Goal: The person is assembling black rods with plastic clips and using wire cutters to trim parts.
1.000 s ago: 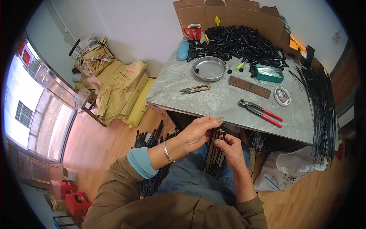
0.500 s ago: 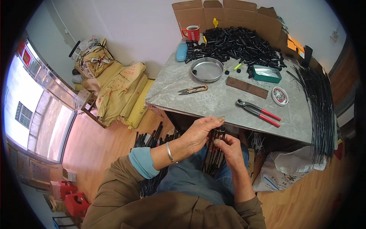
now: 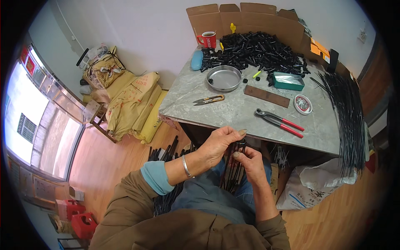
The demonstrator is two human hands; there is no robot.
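We have both hands closed on a bundle of thin black rods (image 3: 234,173) standing over our lap, just below the desk's (image 3: 250,112) near edge: left hand (image 3: 216,146) pinching near its top, right hand (image 3: 250,164) gripping beside it; red-handled pliers (image 3: 280,121) lie near that edge

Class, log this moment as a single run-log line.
left hand: grips black rods | right hand: pinches rods | table: pliers, snips, pan

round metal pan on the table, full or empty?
Nearly empty. The round metal pan shows bare shiny bottom with only a small black piece or two near its left edge; the pile of black parts lies outside it, behind.
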